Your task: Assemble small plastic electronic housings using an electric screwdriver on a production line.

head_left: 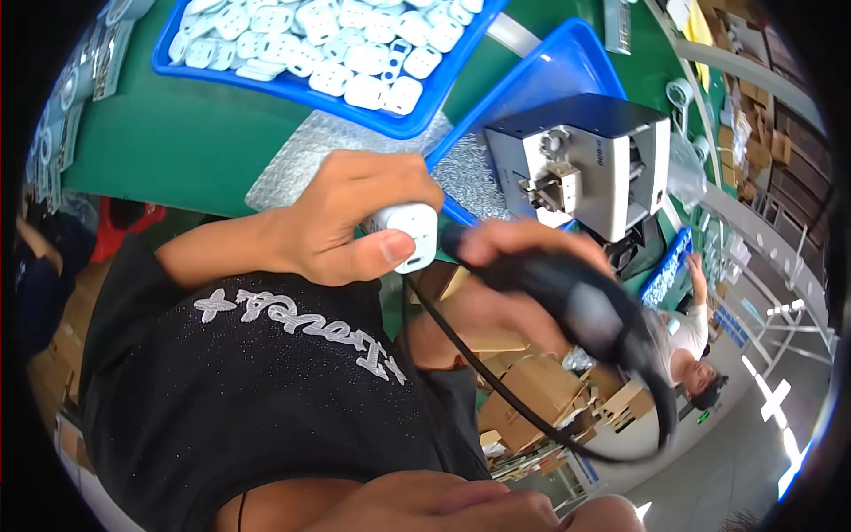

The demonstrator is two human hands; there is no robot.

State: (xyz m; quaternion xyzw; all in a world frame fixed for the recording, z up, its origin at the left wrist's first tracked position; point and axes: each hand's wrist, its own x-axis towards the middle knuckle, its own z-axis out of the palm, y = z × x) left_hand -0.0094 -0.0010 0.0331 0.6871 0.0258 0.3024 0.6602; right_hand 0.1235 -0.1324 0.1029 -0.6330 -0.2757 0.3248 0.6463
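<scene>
My left hand [350, 213] is closed round a small white plastic socket housing [417, 232], thumb pressed over its front face. To its right, my right hand [501, 239] grips a black handheld power tool [554, 288], which looks like an electric screwdriver. The tool is smeared by motion, and its dark front end points at the housing's right side. Whether the tip touches the housing I cannot tell. From the tool a black cable [505, 395] loops down and back behind the housing.
A blue tray [408, 129] heaped with white housings lies on the green table [133, 146]. Bubble wrap [301, 160] is beside it. A second blue tray [567, 62] holds small silvery pieces, next to a boxy grey machine [585, 160]. Cardboard boxes [532, 399] and another person [687, 341] are at right.
</scene>
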